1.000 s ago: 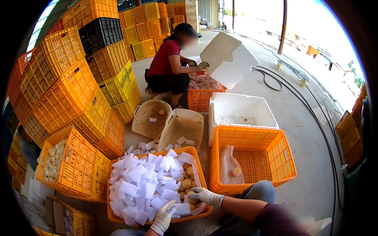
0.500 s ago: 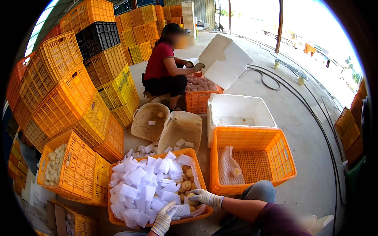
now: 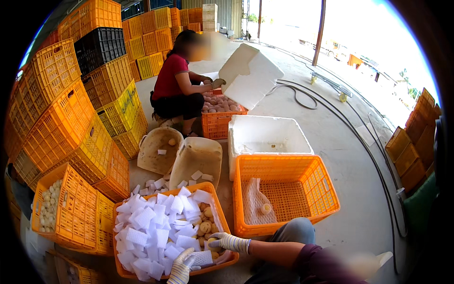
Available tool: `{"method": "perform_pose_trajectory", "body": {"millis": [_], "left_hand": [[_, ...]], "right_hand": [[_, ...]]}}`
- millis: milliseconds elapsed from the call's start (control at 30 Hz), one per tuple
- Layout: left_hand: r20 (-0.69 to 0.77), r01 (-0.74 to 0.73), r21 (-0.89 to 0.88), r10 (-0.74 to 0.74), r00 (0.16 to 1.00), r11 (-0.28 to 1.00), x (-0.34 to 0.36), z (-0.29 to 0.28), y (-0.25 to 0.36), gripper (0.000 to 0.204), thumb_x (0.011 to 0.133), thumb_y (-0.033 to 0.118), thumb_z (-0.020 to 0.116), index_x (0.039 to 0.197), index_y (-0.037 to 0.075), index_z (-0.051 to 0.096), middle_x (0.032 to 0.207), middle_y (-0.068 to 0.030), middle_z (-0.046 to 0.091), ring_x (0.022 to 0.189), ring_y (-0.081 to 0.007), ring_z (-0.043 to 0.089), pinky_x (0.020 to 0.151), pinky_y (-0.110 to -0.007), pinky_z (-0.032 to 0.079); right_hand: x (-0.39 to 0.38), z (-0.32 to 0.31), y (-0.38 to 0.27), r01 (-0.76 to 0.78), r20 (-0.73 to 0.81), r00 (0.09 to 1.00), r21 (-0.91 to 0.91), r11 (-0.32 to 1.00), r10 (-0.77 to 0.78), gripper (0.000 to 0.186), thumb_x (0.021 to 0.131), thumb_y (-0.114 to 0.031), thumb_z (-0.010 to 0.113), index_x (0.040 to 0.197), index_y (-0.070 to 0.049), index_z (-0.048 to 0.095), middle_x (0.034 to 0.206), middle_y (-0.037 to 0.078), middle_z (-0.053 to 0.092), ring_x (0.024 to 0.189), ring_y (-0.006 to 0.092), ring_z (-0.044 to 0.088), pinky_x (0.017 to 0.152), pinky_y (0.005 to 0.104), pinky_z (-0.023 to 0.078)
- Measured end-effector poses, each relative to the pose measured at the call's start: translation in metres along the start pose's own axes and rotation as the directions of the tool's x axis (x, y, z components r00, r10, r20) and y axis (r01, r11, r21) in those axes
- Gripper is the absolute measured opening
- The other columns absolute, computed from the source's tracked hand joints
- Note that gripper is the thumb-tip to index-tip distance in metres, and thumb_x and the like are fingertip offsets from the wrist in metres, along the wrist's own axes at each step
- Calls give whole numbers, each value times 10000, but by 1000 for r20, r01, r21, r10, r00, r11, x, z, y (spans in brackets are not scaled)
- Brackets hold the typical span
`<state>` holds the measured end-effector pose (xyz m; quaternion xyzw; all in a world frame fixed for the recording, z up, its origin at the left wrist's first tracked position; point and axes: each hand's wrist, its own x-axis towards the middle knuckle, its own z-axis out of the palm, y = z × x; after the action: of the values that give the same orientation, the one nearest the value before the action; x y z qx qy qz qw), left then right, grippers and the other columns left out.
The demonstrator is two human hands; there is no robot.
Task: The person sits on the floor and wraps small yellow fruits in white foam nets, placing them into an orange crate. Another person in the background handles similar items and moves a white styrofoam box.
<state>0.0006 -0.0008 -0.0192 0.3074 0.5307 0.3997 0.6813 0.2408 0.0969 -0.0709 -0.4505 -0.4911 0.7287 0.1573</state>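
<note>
Striped gloves cover both my hands. My left hand (image 3: 183,264) has its fingers closed on a white foam net sleeve (image 3: 202,259) at the front of an orange bin (image 3: 121,253). My right hand (image 3: 229,241) grips a pale yellow round fruit (image 3: 213,244) at the bin's right side, partly hidden by the glove. A heap of white foam sleeves (image 3: 151,227) fills much of the bin, with more yellow fruit (image 3: 205,226) along the right. To the right, an orange crate (image 3: 302,187) holds a netted sheet (image 3: 255,203) with one fruit on it.
Stacked crates (image 3: 56,128) rise at left. A crouching co-worker (image 3: 175,75) holds a white foam box (image 3: 250,75) over a crate of pinkish produce (image 3: 222,123). Two beige tubs (image 3: 191,161), another foam box (image 3: 265,135), hoses (image 3: 359,128) on the floor and crates (image 3: 409,151) at right.
The whole view has shifted, with the scene sliding left in the picture as my head turned slightly right. My hands keep nearly the same grips; the co-worker has moved little.
</note>
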Motion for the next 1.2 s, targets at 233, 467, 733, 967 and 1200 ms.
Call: {"method": "perform_pose_trajectory", "body": {"millis": [233,467,733,967,1200], "left_hand": [[11,-13,21,13,1000,1000,-6,4,9,372,979,180,515,1326,48,533,1222,-123,599,1034,-256,641,725,-348,599],[-18,-47,64,48,999,997,-8,6,9,369,967,156,568,1317,40,544,1205,-102,596,1025,-249,636,727,-361,598],[12,6,38,-6,1000,999,0,8,12,360,968,173,564,1302,40,552,1196,-109,602,1027,-255,641,716,-360,596],[-20,-81,107,83,996,991,-6,4,8,393,971,184,562,1334,35,535,1276,-98,557,1101,-225,583,754,-350,590],[-21,82,-136,-85,996,987,13,-6,1,383,954,210,550,1305,55,541,1199,-123,601,1041,-260,645,711,-373,599]], "right_hand": [[-5,4,-12,-55,-26,998,-49,997,54,522,866,-355,720,1270,-57,575,1138,104,639,1080,211,586,925,348,492],[-4,6,-9,-58,-43,998,-72,996,55,513,873,-353,713,1267,-50,585,1147,104,641,1072,196,587,926,327,481],[-2,-4,-6,-11,-44,999,-136,991,6,518,874,-358,709,1269,-47,582,1123,93,649,1062,193,593,931,329,484],[13,-2,4,28,1,1000,-56,998,-28,540,846,-398,711,1257,-67,600,1102,106,655,1019,232,621,871,363,521],[4,-2,-5,-68,-48,997,-90,994,64,591,853,-386,720,1319,-70,542,1153,121,632,1060,239,611,863,364,533]]}}
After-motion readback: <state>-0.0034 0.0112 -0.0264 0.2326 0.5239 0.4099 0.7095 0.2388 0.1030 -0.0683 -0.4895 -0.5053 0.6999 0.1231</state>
